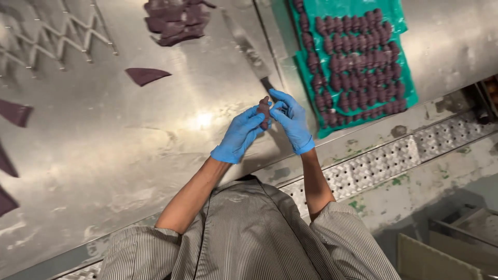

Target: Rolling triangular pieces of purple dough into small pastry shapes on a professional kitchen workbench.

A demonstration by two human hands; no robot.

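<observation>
Both my hands wear blue gloves and meet above a steel table (pixel 129 145). My left hand (pixel 239 136) is wrapped around a small rolled piece of dark purple-brown dough (pixel 264 108). My right hand (pixel 291 119) pinches the same piece from the right with its fingertips. To the right, a green tray (pixel 353 15) carries several rows of similar rolled dough pieces (pixel 358 67). A single flat triangle of dough (pixel 145 75) lies on the table at the left of my hands.
A pile of flat dough triangles (pixel 176 21) sits at the table's far side. A long knife (pixel 249 52) lies between that pile and the tray. More dough triangles (pixel 14 112) line the left edge. A perforated metal strip (pixel 384 161) borders the table.
</observation>
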